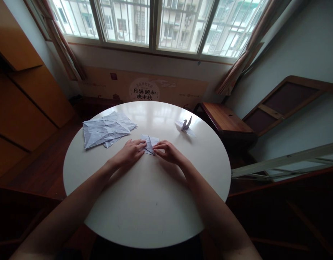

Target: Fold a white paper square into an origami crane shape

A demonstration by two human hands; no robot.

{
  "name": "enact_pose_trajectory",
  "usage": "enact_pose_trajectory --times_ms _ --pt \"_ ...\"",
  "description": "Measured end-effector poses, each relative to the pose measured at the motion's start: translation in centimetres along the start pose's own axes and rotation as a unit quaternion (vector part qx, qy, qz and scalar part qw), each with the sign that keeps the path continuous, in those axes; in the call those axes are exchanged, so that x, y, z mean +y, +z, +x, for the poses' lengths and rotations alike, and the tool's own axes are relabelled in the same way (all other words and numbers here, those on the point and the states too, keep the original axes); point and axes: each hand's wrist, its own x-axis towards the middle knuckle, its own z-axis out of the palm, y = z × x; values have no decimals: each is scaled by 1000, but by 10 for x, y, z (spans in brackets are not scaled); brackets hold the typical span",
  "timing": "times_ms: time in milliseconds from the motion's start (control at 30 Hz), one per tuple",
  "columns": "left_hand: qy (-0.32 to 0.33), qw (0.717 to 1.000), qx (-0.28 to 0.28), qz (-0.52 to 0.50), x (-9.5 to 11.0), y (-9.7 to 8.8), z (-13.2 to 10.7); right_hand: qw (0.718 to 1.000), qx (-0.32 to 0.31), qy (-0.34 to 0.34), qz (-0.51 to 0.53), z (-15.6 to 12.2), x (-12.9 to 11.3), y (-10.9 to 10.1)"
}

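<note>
A small folded sheet of paper (149,142) lies on the white round table (145,202), with a dark slit showing between its folds. My left hand (131,150) rests on its left side, fingers stretched out flat and pressing it down. At the right edge, my right hand (168,151) pinches a flap of the same paper between thumb and fingertips. The exact grip is partly hidden by the fingers.
Creased, unfolded paper sheets (107,129) lie stacked at the table's left. A folded paper crane (186,125) stands at the back right. Beyond the table are a wooden bench (226,117), a printed cardboard panel (166,85) and barred windows (125,21).
</note>
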Motion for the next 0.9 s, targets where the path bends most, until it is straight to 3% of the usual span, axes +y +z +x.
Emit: enact_pose_trajectory --times_ms 167,500,733,900 --pt "20 999 -26 -14 -1 1 0 999 18 -25 17 0 1 4" --pt "28 999 -26 -15 -1 0 -1 1000 2 -2 -16 0 -2 4" --pt "57 998 29 -21 -1 2 -1 1000 6 -15 -16 2 12 15" --pt "-32 996 69 40 4 4 0 999 17 -11 26 3 14 14"
